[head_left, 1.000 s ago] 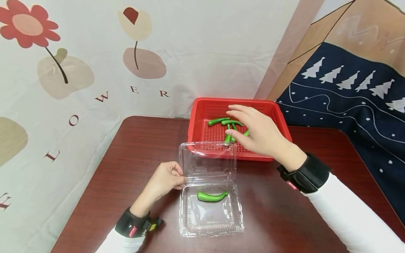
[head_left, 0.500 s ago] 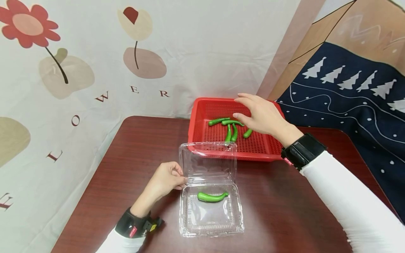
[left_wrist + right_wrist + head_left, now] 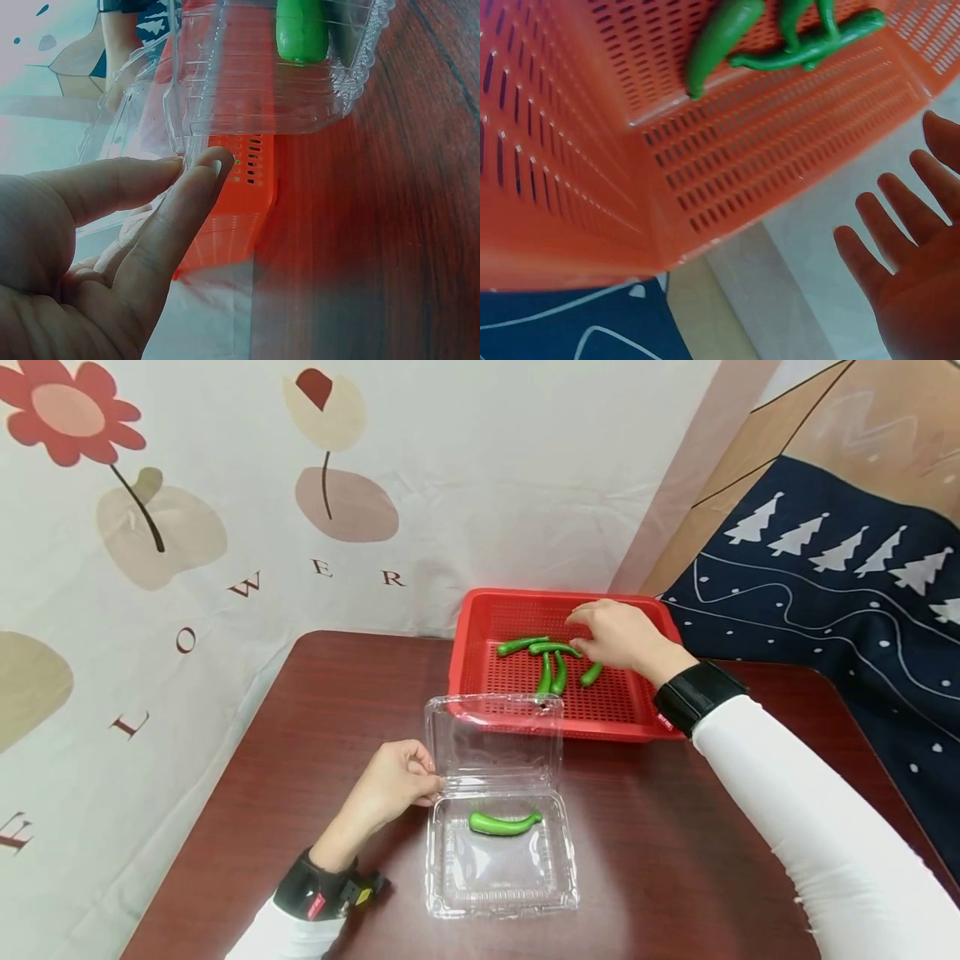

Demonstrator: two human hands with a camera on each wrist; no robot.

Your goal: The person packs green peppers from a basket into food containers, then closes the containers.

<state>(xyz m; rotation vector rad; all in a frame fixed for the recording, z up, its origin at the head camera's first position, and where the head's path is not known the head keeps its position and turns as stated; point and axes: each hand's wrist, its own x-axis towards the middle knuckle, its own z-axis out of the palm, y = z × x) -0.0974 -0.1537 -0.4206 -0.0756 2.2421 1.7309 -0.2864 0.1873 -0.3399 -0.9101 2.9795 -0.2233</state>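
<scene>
A clear plastic clamshell box point(image 3: 501, 872) stands with its lid raised on the table. Inside its base lies one green chili pepper point(image 3: 504, 824). My left hand point(image 3: 392, 785) pinches the box's left edge near the hinge; the left wrist view shows the thumb and fingertips point(image 3: 201, 176) meeting on the clear plastic. Over the right part of a red basket point(image 3: 465, 652) hovers my right hand point(image 3: 621, 637), fingers spread apart and holding nothing. Several green chili peppers point(image 3: 555, 648) lie on the basket floor. One chili pepper point(image 3: 592, 674) lies apart from the others, just below that hand.
The raised lid point(image 3: 495, 739) stands in front of the basket's near wall and partly overlaps it in view. A patterned cloth point(image 3: 480, 477) hangs behind the table point(image 3: 337, 702). A dark blue printed cloth point(image 3: 825, 602) hangs at the right.
My right hand has moved right across the basket, rising, then lowering toward the lone chili pepper. The left hand keeps its pinch on the box. The head view has tilted slightly.
</scene>
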